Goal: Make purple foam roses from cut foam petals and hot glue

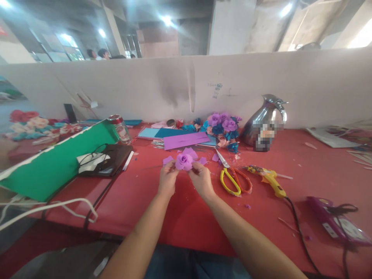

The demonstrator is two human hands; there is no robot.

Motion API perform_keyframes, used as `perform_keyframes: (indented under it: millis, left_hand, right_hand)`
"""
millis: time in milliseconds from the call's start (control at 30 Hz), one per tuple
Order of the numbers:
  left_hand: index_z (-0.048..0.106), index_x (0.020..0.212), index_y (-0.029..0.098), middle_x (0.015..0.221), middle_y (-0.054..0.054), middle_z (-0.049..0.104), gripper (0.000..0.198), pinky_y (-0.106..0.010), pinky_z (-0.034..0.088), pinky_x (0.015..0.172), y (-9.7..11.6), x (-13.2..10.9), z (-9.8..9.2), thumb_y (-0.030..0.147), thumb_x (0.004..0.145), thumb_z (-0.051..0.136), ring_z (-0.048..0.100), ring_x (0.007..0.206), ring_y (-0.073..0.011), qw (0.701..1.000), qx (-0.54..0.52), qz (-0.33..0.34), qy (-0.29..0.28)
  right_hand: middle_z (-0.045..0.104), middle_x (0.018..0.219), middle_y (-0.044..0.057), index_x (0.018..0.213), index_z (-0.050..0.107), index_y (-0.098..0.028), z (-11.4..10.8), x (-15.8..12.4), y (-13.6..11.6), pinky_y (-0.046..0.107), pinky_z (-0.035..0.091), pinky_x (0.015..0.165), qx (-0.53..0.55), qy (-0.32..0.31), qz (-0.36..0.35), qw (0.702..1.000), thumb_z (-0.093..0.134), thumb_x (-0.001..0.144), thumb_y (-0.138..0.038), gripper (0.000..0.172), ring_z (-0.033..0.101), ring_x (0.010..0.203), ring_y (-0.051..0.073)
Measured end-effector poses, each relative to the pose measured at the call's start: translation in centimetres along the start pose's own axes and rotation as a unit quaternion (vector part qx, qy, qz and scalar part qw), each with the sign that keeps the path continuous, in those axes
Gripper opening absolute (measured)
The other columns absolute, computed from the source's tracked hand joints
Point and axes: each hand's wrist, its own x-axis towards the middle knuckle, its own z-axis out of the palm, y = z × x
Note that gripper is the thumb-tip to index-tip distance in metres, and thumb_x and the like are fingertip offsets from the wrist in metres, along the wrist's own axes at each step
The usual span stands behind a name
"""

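Between my two hands is a purple paper flower (184, 161), its spiral centre facing me. My left hand (167, 177) pinches its left edge, and my right hand (202, 179) pinches its right edge. Loose purple paper petals (202, 160) lie on the red table just beyond the fingers. Behind them a strip of purple paper (186, 140) rests over blue sheets (174, 133). Right of my right hand lie scissors (231, 180) with one yellow and one red handle, blades pointing away. A yellow glue gun (270, 180) lies further right.
A bunch of finished paper flowers (223, 126) stands at the back beside a metal jug (258, 124). On the left are a green box (58, 162), a glass jar (122, 131) and a dark pouch with glasses (104, 159). A purple power strip (334, 221) and cords lie at right.
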Motion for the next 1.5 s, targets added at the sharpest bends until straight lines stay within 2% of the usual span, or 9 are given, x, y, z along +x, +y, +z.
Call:
perform_keyframes:
  millis: [100, 200, 400, 533, 800, 933, 1133, 1300, 1500]
  left_hand:
    - [0.073, 0.079, 0.019, 0.080, -0.002, 0.070, 0.020, -0.029, 0.044, 0.084, 0.0, 0.0, -0.1, 0.025, 0.060, 0.077, 0.061, 0.085, -0.0177, 1.000, 0.015, 0.015, -0.001]
    - [0.072, 0.083, 0.020, 0.080, -0.001, 0.069, 0.022, -0.029, 0.044, 0.082, 0.0, 0.0, -0.2, 0.025, 0.061, 0.076, 0.060, 0.084, -0.0174, 0.999, 0.022, 0.023, -0.001]
    - [0.072, 0.081, 0.020, 0.080, 0.000, 0.068, 0.019, -0.028, 0.043, 0.080, -0.2, 0.2, -0.4, 0.022, 0.062, 0.073, 0.059, 0.082, -0.0167, 0.999, 0.038, 0.035, 0.007]
    - [0.072, 0.079, 0.020, 0.079, 0.000, 0.067, 0.017, -0.028, 0.043, 0.080, -0.4, 0.2, -0.5, 0.018, 0.062, 0.070, 0.059, 0.081, -0.0164, 0.999, 0.030, 0.033, -0.007]
    - [0.071, 0.077, 0.019, 0.075, 0.001, 0.068, 0.016, -0.028, 0.043, 0.081, -0.2, 0.1, -0.3, 0.020, 0.061, 0.072, 0.058, 0.076, -0.0153, 1.000, 0.011, 0.019, -0.020]
    - [0.071, 0.078, 0.019, 0.076, 0.001, 0.068, 0.017, -0.028, 0.043, 0.082, -0.3, 0.2, -0.4, 0.019, 0.061, 0.073, 0.059, 0.078, -0.0149, 1.000, -0.001, 0.017, -0.022]
    - [0.070, 0.074, 0.018, 0.074, 0.001, 0.066, 0.015, -0.027, 0.042, 0.079, -0.3, 0.2, -0.4, 0.020, 0.060, 0.075, 0.057, 0.076, -0.0144, 1.000, -0.002, 0.018, -0.012]
    - [0.071, 0.074, 0.018, 0.074, 0.001, 0.066, 0.015, -0.027, 0.041, 0.081, -0.4, 0.3, -0.5, 0.021, 0.060, 0.075, 0.057, 0.077, -0.0149, 1.000, 0.006, 0.019, 0.003]
    - [0.072, 0.078, 0.019, 0.073, 0.001, 0.066, 0.015, -0.027, 0.042, 0.079, -0.2, 0.2, -0.4, 0.020, 0.063, 0.073, 0.057, 0.078, -0.0153, 1.000, 0.005, 0.023, -0.008]
  right_hand:
    - [0.062, 0.069, 0.001, 0.067, 0.063, -0.021, 0.2, -0.1, -0.1, 0.029, 0.041, 0.067, 0.031, -0.022, 0.012, 0.999, 0.055, 0.070, -0.030, 0.012, 0.052, 0.067, 0.017]
    - [0.061, 0.067, -0.001, 0.072, 0.062, -0.022, 0.1, -0.2, -0.5, 0.027, 0.042, 0.064, 0.139, -0.025, 0.067, 0.988, 0.054, 0.065, -0.026, 0.011, 0.053, 0.065, 0.015]
    - [0.060, 0.064, -0.002, 0.075, 0.057, -0.020, -0.5, 0.0, -1.3, 0.023, 0.038, 0.055, 0.334, -0.062, 0.200, 0.919, 0.061, 0.062, -0.030, 0.016, 0.054, 0.055, 0.011]
    - [0.058, 0.060, -0.003, 0.071, 0.057, -0.020, -0.3, 0.0, -1.4, 0.022, 0.036, 0.053, 0.339, -0.086, 0.217, 0.911, 0.070, 0.059, -0.030, 0.021, 0.053, 0.053, 0.010]
    - [0.054, 0.055, -0.006, 0.066, 0.056, -0.020, -0.4, 0.1, -1.4, 0.021, 0.030, 0.051, 0.373, -0.058, 0.228, 0.897, 0.069, 0.055, -0.022, 0.017, 0.044, 0.049, 0.007]
    - [0.054, 0.055, -0.006, 0.067, 0.057, -0.020, -0.4, 0.1, -1.3, 0.021, 0.030, 0.051, 0.386, -0.059, 0.242, 0.888, 0.068, 0.056, -0.024, 0.016, 0.046, 0.051, 0.008]
    - [0.057, 0.056, -0.003, 0.064, 0.062, -0.018, -0.2, 0.0, -1.1, 0.023, 0.030, 0.053, 0.330, -0.095, 0.229, 0.911, 0.069, 0.057, -0.028, 0.014, 0.046, 0.052, 0.008]
    - [0.064, 0.073, -0.002, 0.070, 0.063, -0.020, -0.3, -0.1, -1.3, 0.024, 0.031, 0.053, 0.354, -0.095, 0.229, 0.902, 0.062, 0.059, -0.030, 0.015, 0.050, 0.055, 0.010]
    - [0.053, 0.057, -0.003, 0.057, 0.059, -0.018, -0.2, -0.3, -1.3, 0.024, 0.029, 0.055, 0.310, -0.093, 0.218, 0.921, 0.071, 0.060, -0.033, 0.019, 0.041, 0.053, 0.008]
